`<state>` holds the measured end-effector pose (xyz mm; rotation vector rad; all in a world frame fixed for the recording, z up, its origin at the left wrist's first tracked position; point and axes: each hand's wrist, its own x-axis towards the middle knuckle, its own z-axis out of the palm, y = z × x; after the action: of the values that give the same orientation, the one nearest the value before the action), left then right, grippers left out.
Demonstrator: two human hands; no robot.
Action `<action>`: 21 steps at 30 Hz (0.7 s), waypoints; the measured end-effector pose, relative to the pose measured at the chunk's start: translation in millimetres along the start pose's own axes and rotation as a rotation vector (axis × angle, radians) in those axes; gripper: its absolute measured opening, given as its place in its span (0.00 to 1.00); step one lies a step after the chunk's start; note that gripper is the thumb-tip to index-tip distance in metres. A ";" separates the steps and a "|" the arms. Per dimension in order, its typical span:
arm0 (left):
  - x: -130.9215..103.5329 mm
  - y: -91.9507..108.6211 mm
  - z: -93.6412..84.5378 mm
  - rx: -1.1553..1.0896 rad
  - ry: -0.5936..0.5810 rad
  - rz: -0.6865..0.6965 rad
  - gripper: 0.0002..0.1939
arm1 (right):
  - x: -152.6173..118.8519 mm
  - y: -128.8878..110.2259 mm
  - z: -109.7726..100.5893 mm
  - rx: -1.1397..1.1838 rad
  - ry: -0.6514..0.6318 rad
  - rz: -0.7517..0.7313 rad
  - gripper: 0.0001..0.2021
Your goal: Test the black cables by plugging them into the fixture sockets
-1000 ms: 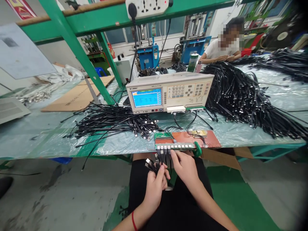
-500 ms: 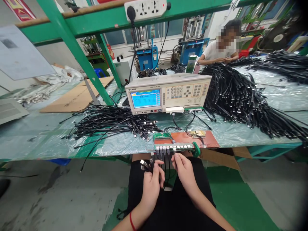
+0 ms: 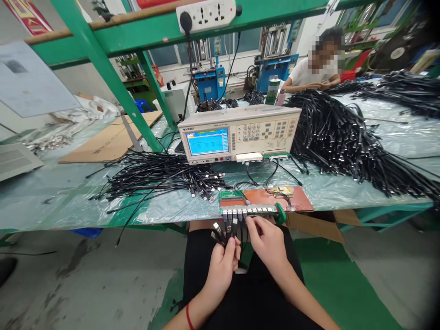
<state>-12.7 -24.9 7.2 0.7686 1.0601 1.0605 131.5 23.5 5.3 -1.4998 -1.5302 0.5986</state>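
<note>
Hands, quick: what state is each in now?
Left hand: closed, holding black cables.
Right hand: curled near the socket row; whether it grips anything can't be told.

Ahead of you, a green frame (image 3: 103,75) stands over the plastic-covered table (image 3: 77,206); note windows (image 3: 250,43) beyond, pale wall (image 3: 77,80) at left. Your grey floor (image 3: 113,279) bears dark stains (image 3: 74,261), green section (image 3: 333,275) at right.

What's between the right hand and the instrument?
Head view: the port row, then the red board, black wires and a strip of table.
</note>
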 end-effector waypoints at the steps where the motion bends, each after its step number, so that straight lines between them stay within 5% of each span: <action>1: 0.4 -0.7 0.5 0.012 -0.008 0.007 0.28 | -2.8 -6.4 -3.8 0.005 -0.005 -0.031 0.19; 5: 1.1 -0.8 3.4 0.135 -0.018 0.042 0.28 | -14.8 -26.6 -8.3 0.309 -0.205 0.042 0.16; 11: 0.7 10.1 2.0 0.204 0.142 0.226 0.24 | -13.5 -14.6 -13.2 0.503 -0.020 0.201 0.22; 21: 1.8 -2.1 3.5 -0.019 -0.012 -0.010 0.29 | -4.1 33.5 24.6 0.604 -0.160 0.345 0.32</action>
<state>-8.6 -23.9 5.9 0.7525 1.0415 1.0550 128.2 30.6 -35.7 -1.2579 -1.0602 1.2808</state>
